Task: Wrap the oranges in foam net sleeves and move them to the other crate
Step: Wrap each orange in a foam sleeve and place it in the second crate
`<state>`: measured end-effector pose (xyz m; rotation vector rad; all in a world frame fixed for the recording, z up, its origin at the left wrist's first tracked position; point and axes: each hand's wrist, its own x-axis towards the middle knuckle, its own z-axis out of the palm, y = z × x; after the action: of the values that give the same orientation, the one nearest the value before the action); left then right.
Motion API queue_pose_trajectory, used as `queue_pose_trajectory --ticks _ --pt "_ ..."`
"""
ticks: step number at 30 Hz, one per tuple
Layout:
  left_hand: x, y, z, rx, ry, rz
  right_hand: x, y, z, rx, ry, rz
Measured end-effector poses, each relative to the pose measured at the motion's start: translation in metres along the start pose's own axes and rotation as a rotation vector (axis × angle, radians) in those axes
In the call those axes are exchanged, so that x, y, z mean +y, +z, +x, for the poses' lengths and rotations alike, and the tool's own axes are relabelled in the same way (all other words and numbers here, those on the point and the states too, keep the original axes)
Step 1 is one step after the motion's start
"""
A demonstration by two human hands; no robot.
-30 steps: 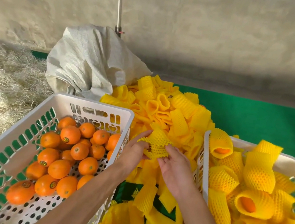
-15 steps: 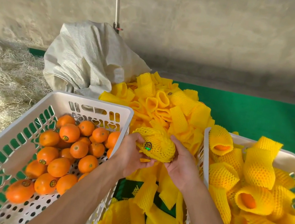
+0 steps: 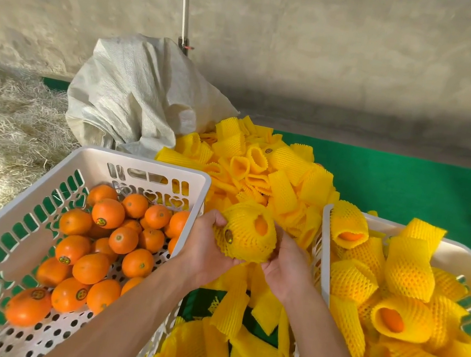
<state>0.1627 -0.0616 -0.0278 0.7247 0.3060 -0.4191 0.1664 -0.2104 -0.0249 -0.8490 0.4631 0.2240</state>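
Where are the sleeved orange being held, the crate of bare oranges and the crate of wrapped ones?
sleeved orange point(image 3: 244, 236), head view, on its yellow net front.
crate of bare oranges point(image 3: 142, 163), head view, on its far white rim.
crate of wrapped oranges point(image 3: 454, 248), head view, on its far white rim.

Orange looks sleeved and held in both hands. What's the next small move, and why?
Probably carry the sleeved orange right and set it in the right crate. The net already covers it, both hands hold it between the crates, and that crate holds the other wrapped fruit.

left hand point(image 3: 205, 248) + right hand point(image 3: 286, 267) | grip sleeved orange point(image 3: 245, 232) | between crates
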Motion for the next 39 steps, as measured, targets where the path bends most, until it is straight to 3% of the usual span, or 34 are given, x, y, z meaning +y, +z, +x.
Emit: queue_pose_trajectory --ticks 6,10,14,19,26,30,39 --pt "0.002 0.000 -0.001 -0.137 -0.018 0.058 0.006 -0.004 0.005 -0.042 0.009 -0.068" --pt "0.007 0.004 -0.004 -0.063 0.065 0.234 0.008 -0.009 0.010 0.062 -0.197 -0.446" --pt "0.009 0.003 -0.005 -0.016 0.127 0.371 0.004 -0.002 0.003 -0.103 -0.249 -0.403" --pt "0.006 0.002 -0.003 0.024 0.174 0.398 0.015 -0.001 -0.002 -0.235 -0.320 -0.635" --pt "-0.002 -0.002 0.000 -0.043 0.194 0.396 0.001 -0.011 -0.004 -0.202 -0.333 -0.499" --pt "-0.003 0.002 -0.003 -0.146 0.211 0.394 -0.005 -0.004 -0.012 -0.051 -0.413 -0.264" --pt "0.001 -0.001 -0.004 -0.098 0.015 0.426 -0.052 -0.033 -0.008 0.071 -0.420 0.347"
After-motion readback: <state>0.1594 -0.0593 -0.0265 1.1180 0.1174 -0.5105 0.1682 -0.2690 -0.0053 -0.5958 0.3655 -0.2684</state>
